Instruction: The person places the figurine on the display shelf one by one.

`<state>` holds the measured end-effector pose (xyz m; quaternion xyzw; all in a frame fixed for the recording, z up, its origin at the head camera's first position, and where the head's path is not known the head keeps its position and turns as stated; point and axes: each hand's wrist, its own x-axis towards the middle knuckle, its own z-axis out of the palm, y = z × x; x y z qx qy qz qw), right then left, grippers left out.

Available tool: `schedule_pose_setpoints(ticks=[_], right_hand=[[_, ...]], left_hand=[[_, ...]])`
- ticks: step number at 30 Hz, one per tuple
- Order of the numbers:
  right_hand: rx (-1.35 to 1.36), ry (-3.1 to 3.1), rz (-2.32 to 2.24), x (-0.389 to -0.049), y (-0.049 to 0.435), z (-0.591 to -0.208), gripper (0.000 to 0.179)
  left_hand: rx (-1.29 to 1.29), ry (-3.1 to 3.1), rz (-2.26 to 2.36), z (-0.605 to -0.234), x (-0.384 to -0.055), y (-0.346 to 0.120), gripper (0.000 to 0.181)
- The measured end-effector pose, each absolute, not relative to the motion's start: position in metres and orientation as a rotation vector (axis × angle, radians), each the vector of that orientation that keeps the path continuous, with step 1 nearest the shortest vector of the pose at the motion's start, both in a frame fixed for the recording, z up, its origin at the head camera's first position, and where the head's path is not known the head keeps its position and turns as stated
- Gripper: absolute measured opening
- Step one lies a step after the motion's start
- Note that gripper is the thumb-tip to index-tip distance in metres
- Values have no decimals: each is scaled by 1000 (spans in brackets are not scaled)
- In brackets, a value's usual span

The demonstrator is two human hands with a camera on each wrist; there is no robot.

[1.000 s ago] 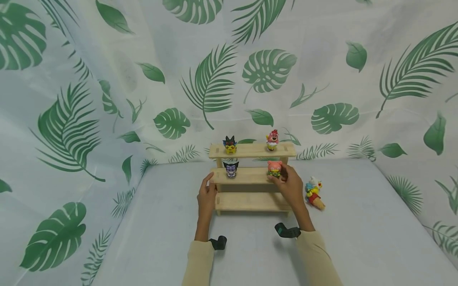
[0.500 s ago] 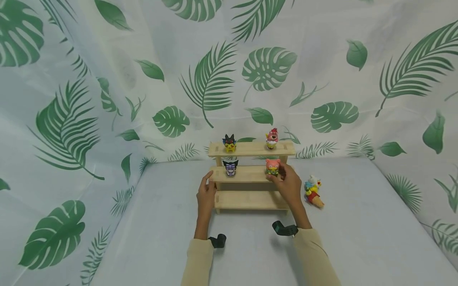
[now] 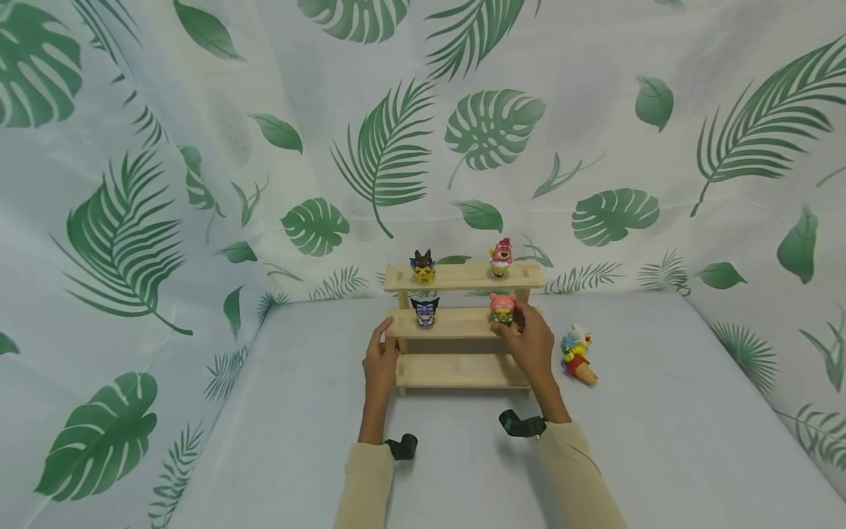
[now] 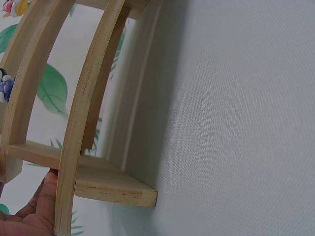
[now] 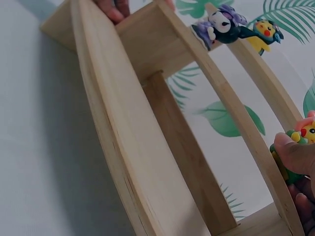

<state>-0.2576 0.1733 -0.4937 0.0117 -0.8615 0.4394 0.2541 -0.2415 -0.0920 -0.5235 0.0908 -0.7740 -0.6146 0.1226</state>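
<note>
A three-tier wooden display shelf [image 3: 456, 322] stands on the white-covered table. My right hand [image 3: 534, 344] pinches a pink-headed toy figurine [image 3: 502, 303], upright at the right end of the middle tier; in the right wrist view, its green lower body [image 5: 290, 167] shows by the thumb. At the shelf's left end, my left hand [image 3: 380, 361] grips the side of the middle tier. The left wrist view shows its fingers [image 4: 45, 199] against the side panel, partly hidden behind wood. A black-and-purple figurine [image 3: 425, 314] sits on the middle tier's left part.
On the top tier stand a yellow figurine with black ears [image 3: 423, 267] and a pink-and-red figurine [image 3: 501, 257]. Right of the shelf, brightly coloured toy figures [image 3: 577, 353] lie on the table. A leaf-printed curtain [image 3: 489, 191] rises behind.
The right hand has shifted slightly left with the pink-headed figurine along the middle tier. The left hand keeps its place on the shelf's end.
</note>
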Motion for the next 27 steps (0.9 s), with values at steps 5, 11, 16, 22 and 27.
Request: schedule_pose_setpoints(ticks=[5,11,16,22,27], right_hand=[[45,-2332,1200,-257,173,-493,61],[65,-2313,1179,-257,173,-494,62],[84,-2299,1188,-257,174,-497,63],[67,-2307,1184,-256,173,-497,61],[49,-2316,1187,-256,172,-495,61]], left_hand=[[267,-2268,-1776,-523,-242,-92,37],[267,-2266,-1774,-524,-241,-92,37],[281,-2268,-1769,-525,-239,-92,37],[282,-2267,-1770,-525,-240,-92,36],[282,-2265,-1774,-524,-241,-92,36]])
